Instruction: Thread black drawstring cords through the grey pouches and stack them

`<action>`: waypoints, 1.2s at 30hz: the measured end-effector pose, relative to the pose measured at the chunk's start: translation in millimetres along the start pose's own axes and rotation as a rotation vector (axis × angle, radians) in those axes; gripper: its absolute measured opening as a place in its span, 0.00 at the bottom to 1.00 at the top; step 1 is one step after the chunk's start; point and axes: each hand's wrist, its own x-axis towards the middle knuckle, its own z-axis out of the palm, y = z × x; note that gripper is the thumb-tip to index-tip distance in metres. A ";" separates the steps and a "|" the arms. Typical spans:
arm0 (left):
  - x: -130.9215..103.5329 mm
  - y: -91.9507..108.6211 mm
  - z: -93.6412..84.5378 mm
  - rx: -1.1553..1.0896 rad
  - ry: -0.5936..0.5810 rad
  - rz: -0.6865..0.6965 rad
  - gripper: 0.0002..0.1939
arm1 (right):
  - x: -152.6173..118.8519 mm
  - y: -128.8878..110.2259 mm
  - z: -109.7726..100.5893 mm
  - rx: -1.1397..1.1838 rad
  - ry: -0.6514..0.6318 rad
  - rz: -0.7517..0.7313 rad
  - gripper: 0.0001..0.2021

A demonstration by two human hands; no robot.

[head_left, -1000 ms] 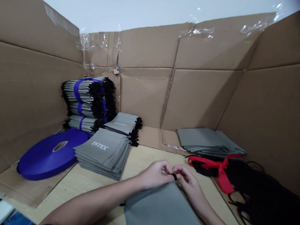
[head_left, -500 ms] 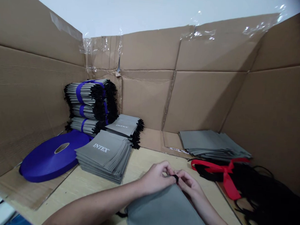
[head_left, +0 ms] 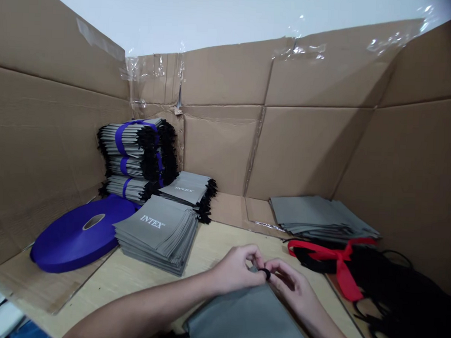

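Note:
A grey fabric pouch (head_left: pixel 252 319) lies at the bottom centre, its upper corner raised between my two hands. My left hand (head_left: pixel 238 270) pinches that corner with thumb and forefinger. A short loop of black cord (head_left: pixel 267 273) sticks out at the corner, and the fingertips of my right hand (head_left: pixel 290 281) are closed on it. More black cord shows at the pouch's left side, below my left forearm. My fingertips partly hide the spot where cord and fabric meet.
To the left are a stack of INTEX pouches (head_left: pixel 155 235), a second corded pile (head_left: pixel 185 187), bundles tied with purple ribbon (head_left: pixel 136 155) and a purple ribbon roll (head_left: pixel 65 239). Grey fabric pieces (head_left: pixel 316 213) and black cords (head_left: pixel 410 301) with a red ribbon (head_left: pixel 342 269) lie right. Cardboard walls surround the table.
The black loop has shifted slightly right and down, and a bit of grey fabric now shows between my fingertips. The pouch's left edge has moved a little.

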 end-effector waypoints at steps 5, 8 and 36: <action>0.8 -0.7 0.5 -0.029 -0.043 0.014 0.06 | -5.1 -5.4 1.0 -0.060 0.042 -0.050 0.11; 0.2 0.4 -0.8 0.009 -0.067 0.032 0.05 | -3.7 -3.6 4.7 0.010 0.124 -0.004 0.12; 5.3 -15.7 -8.4 0.266 -0.012 -0.185 0.15 | 8.3 6.5 15.3 0.296 0.186 0.197 0.24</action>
